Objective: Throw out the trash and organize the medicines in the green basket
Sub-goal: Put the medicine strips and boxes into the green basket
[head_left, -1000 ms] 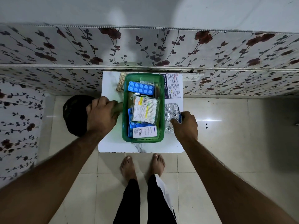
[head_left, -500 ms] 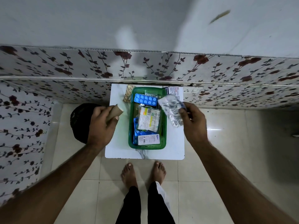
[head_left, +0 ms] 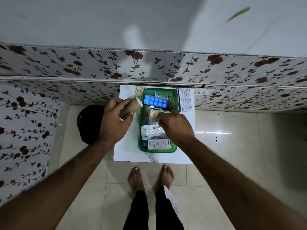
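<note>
Green plastic forms the basket [head_left: 140,130], which sits on a small white table [head_left: 126,151] pushed against a floral-papered wall [head_left: 66,63]; the right hand [head_left: 174,127] reaches down into the middle of the basket, its fingers pinched on the upper edge of a silver foil blister pack [head_left: 152,132] that lies across the other contents; the left hand [head_left: 114,120] hovers over the table's left edge, just beside the basket, fingers curled tight around a brown cardboard tube [head_left: 131,107] whose open end points toward the basket; inside the basket, a blue blister strip [head_left: 155,101] with 2 rows of tablets lies at the far end, a white box with printed text [head_left: 159,144] lies at the near end, and a yellow-and-white packet [head_left: 153,113] shows partly between them, under the right hand; a white printed box [head_left: 185,100] rests on the table at the far right corner, touching the basket's outer wall; a strip of pale tablets [head_left: 138,92] lies at the far left corner; a black bin [head_left: 89,123] stands on the tiled floor to the table's left, partly hidden by the left forearm; 2 bare feet [head_left: 136,177] stand in front of the table.
</note>
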